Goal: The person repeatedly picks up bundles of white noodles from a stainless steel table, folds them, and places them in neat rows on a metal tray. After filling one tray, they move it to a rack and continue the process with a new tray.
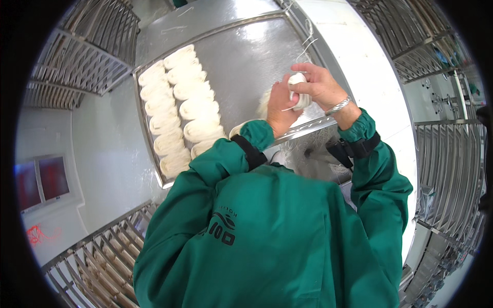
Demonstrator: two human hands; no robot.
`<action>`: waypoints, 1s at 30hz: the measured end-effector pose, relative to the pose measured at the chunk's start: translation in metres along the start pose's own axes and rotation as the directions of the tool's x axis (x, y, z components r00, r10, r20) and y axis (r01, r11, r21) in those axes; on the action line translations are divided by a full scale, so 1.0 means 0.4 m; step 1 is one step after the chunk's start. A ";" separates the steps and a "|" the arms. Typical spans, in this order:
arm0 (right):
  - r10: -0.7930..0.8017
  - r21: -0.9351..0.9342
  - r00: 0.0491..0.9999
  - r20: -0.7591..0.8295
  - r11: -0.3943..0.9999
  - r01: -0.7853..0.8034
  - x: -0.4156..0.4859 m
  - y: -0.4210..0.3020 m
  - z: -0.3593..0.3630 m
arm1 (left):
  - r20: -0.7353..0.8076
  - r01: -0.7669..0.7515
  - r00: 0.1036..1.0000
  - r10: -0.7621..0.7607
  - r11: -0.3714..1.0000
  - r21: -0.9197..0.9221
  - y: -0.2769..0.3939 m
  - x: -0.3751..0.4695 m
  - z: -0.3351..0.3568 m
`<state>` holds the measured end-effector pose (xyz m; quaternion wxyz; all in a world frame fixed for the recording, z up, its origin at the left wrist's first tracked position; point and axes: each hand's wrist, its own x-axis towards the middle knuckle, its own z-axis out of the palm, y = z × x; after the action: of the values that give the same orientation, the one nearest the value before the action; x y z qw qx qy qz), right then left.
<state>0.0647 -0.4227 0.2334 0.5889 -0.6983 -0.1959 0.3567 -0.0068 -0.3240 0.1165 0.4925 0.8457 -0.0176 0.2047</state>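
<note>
Both of my hands meet over the right part of a metal tray (246, 50), around a small bundle of white noodles (302, 98). My left hand (283, 102) grips the bundle from the left, and a loose strand pokes out by its wrist side. Fingers and thumb of my right hand (317, 86) close on the bundle's upper right. Two columns of folded noodle nests (200, 109) lie on the tray's left part. Another nest (237, 130) lies partly hidden behind my left sleeve, and more noodles (264, 104) show just left of my left hand.
A white work surface (381, 77) runs along the right side. Loose strands (308, 50) hang over the tray's right edge. Metal racks stand at the upper left (88, 57), right (448, 169) and lower left (111, 254); the lower-left one holds filled trays.
</note>
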 end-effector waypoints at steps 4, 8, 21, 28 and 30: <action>0.078 0.254 0.996 0.039 0.963 -0.085 0.013 0.019 0.087 | -0.062 0.136 0.989 -0.133 0.990 0.039 -0.120 -0.125 -0.145; 0.124 0.291 0.992 0.012 0.949 -0.123 0.023 0.043 0.071 | 0.121 0.025 0.990 -0.069 0.944 0.329 -0.226 -0.216 -0.292; 0.301 0.275 0.947 -0.111 0.925 -0.262 0.159 0.316 0.014 | 0.272 -0.001 0.926 -0.263 0.717 0.697 -0.415 -0.207 -0.213; 0.347 0.240 0.926 -0.149 0.921 -0.306 0.206 0.353 0.021 | 0.246 0.140 0.911 -0.332 0.809 0.571 -0.394 -0.237 -0.269; 0.345 0.221 0.931 -0.119 0.923 -0.314 0.214 0.343 0.047 | 0.254 0.155 0.902 -0.349 0.811 0.564 -0.398 -0.238 -0.271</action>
<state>0.0881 -0.3821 0.0775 0.6005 -0.6846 0.0075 0.4130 -0.0928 -0.1673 -0.0027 0.2513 0.9654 0.0675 -0.0186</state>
